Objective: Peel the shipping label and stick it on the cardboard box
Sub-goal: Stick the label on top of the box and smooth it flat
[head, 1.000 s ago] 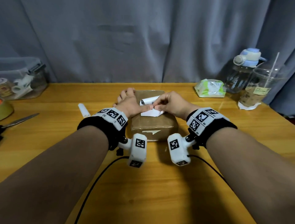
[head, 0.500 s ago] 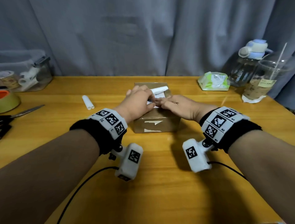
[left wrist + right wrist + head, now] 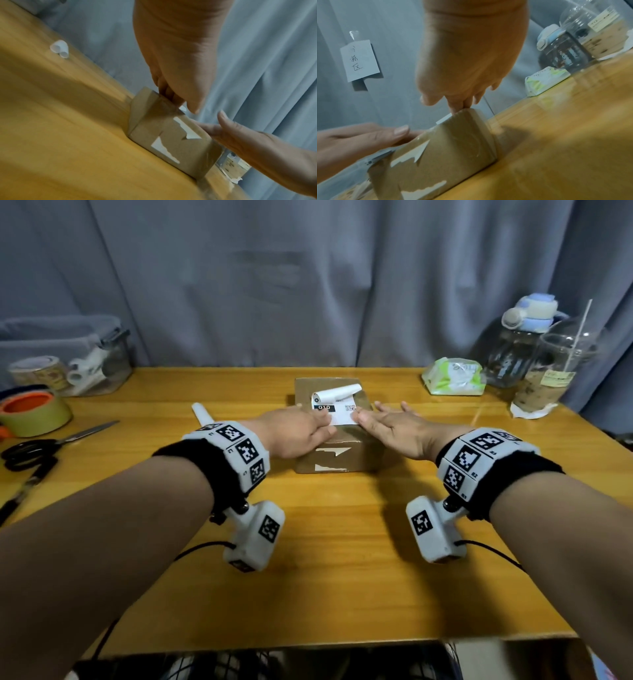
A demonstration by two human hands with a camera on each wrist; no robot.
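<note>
A: Which step were we at?

B: Sticking, I'd say. Peel looked done. Nearest the person, both hands were on the cardboard box [image 3: 330, 455] mid-desk [image 3: 342, 559]. Left hand [image 3: 296, 433] lay at the label's left edge, fingers [image 3: 169, 93] roughly straight & pressing down on the box top, gripping nothing. Right hand [image 3: 394, 428] lay flat, fingers [image 3: 455, 106] spread & straight, tips at the label's right edge, also holding nothing.

A: And the shipping label [image 3: 337, 409]?

B: On the box top, betw. the two hands. Near half lay flat, print up. Far end was curled up off the cardboard, not stuck yet.

A: Next move?

B: Prob. smoothing from near edge to far, flattening that curl w/o trapping creases. One hand could pin the stuck part while the other swept fwd. Curl looked springy, so I'd guess firm pressure was needed.

A: Containers?

B: Far left, a clear lidded tub [image 3: 65, 354] w/ tape rolls or similar inside; couldn't tell exactly. Far right, a plastic cup [image 3: 548, 374] w/ brownish drink & a straw, on a napkin, and behind it a clear water bottle [image 3: 510, 350] w/ a blue-white cap; contents looked dark, level unclear. A wet-wipes pack [image 3: 454, 376] sat just left of them
</note>
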